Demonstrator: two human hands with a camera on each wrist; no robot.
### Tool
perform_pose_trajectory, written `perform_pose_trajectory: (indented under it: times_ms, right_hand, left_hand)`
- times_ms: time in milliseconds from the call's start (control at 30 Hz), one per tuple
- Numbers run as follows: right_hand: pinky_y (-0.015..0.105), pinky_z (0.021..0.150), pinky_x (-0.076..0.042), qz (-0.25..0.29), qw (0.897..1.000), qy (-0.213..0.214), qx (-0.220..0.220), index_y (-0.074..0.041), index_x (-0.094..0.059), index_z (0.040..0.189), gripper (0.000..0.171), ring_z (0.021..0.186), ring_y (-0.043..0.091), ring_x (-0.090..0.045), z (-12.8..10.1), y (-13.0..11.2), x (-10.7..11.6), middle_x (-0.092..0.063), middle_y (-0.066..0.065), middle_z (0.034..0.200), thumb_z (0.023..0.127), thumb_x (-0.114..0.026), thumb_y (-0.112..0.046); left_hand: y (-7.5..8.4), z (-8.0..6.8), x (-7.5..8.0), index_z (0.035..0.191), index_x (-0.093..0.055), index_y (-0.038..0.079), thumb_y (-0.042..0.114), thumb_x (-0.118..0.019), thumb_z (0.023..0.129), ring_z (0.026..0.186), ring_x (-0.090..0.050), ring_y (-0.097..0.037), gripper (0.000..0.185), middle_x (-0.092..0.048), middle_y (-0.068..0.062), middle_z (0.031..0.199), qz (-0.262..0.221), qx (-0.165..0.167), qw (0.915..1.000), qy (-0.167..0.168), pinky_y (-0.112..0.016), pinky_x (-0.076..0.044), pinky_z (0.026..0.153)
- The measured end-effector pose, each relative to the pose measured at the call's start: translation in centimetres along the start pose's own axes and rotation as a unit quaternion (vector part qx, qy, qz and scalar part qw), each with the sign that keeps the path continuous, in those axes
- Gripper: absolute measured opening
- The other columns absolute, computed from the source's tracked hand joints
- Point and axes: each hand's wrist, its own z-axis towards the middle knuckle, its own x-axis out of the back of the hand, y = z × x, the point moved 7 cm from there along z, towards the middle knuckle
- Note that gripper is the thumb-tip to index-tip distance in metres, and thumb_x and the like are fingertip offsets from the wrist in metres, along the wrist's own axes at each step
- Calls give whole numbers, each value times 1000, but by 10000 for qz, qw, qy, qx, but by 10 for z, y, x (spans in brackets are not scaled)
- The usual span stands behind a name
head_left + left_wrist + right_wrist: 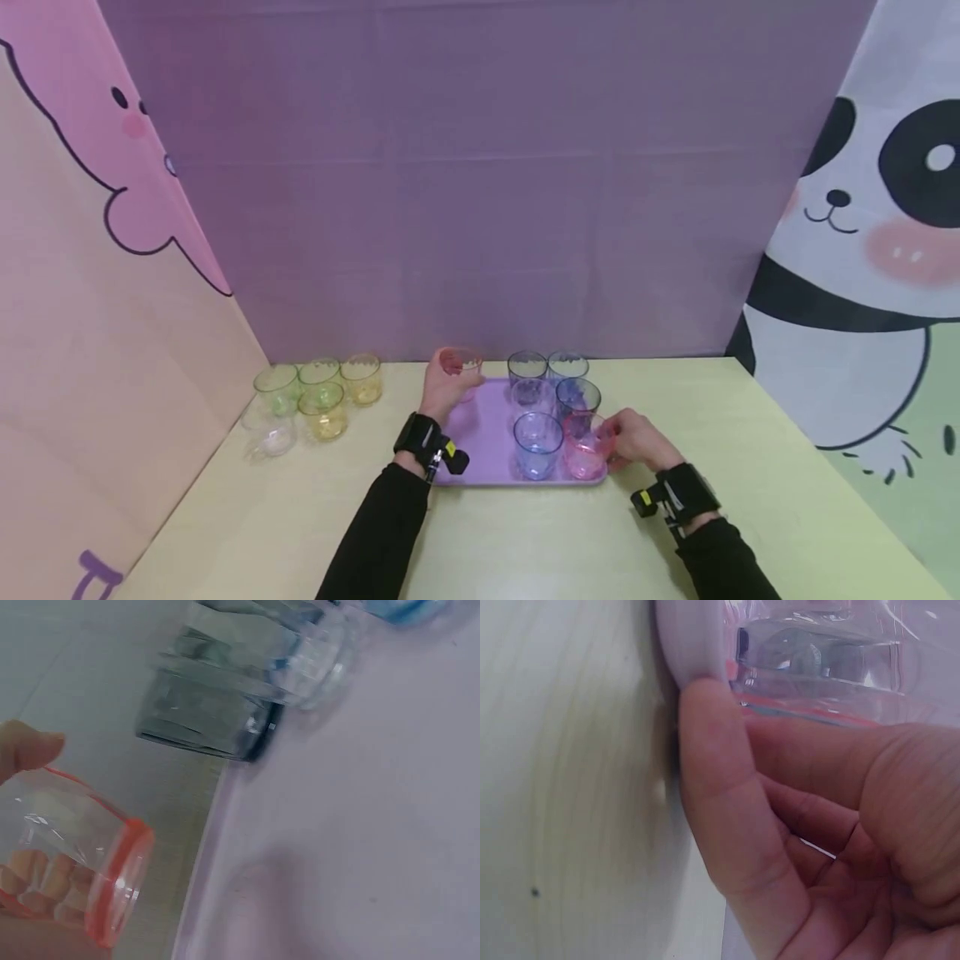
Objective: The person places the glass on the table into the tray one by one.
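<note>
Landmark for all positions: the lilac tray (483,433), lying on the pale green tabletop (525,542).

At the tray's near right corner, the right hand (637,439) is curled round a pink cup (587,450) standing upright on the tray surface. The right wrist view shows its fingers (727,825) wrapped at the cup's side against the tray rim (690,645). The grip comes from the side, which in my judgement leaves the cup's mouth clear and keeps it level.

Just left of that cup, on the tray's near edge, stands a blue cup (537,444). Behind these, toward the tray's far right, stand further upright cups in violet and grey-blue tints (577,397); they are closely grouped, and it cannot be told whether they touch.

At the tray's far left corner, the left hand (444,389) grips a second pink cup (461,363). The left wrist view shows this cup (71,862) tilted, fingers visible through its wall, thumb on its upper side, and held over the tabletop just off the tray's edge (202,847).

Well left of the tray, near the pink side panel (90,292), sits a cluster of green, yellow and clear cups (315,400).
</note>
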Motion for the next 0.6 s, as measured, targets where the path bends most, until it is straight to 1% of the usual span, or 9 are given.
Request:
perform_pose_trajectory:
  times_ms: [133,200,267,367,433,500,600]
  right_hand:
    - [33,55,-54,29,10000,-61,-1,8,-62,103,31,64,22,-62,2,3,0,-62,15,90,72,-60,11]
    - [33,56,-55,47,9999,-100,6,9,-62,103,32,65,22,-62,1,3,0,-62,16,90,71,-59,11]
    - [32,56,-55,27,9999,-151,52,9,-61,103,32,65,22,-62,1,3,1,-62,16,90,71,-59,12]
    - [32,56,-55,36,9998,-172,89,10,-61,102,30,63,22,-62,0,2,1,-61,16,89,72,-59,11]
    - [32,56,-55,20,9999,-129,84,10,-61,100,29,62,22,-62,0,1,2,-62,16,88,72,-60,10]
    - [33,55,-55,64,10000,-47,25,9,-62,99,27,61,22,-61,1,0,2,-62,14,87,72,-61,10]
    - [33,55,-54,-45,10000,10,17,8,-63,97,25,60,21,-61,2,0,1,-62,13,84,72,-63,8]
  left_hand:
    - [-4,-1,-4,122,-44,-1,9,-80,61,97,-49,-26,71,-51,-20,111,-3,-158,9997,174,-33,-47,76]
    - [-6,-1,-6,123,-44,1,10,-81,61,99,-48,-26,73,-51,-19,113,-86,-127,9997,214,-35,-45,80]
    - [-8,0,-10,124,-43,1,10,-81,61,100,-48,-26,74,-50,-20,115,-176,-88,9996,215,-35,-45,81]
    - [-10,3,-15,125,-41,2,10,-81,61,101,-47,-25,76,-49,-20,117,-274,31,9995,160,-36,-48,79]
    - [-11,5,-19,125,-40,1,9,-81,61,101,-48,-26,76,-49,-21,117,-237,85,9997,77,-35,-48,79]
    - [-13,7,-22,124,-40,1,7,-81,60,102,-47,-27,77,-48,-22,118,-199,138,9997,-24,-35,-46,81]
    - [-16,9,-25,126,-38,1,3,-81,60,105,-47,-31,79,-47,-24,120,-97,201,9996,-184,-37,-43,87]
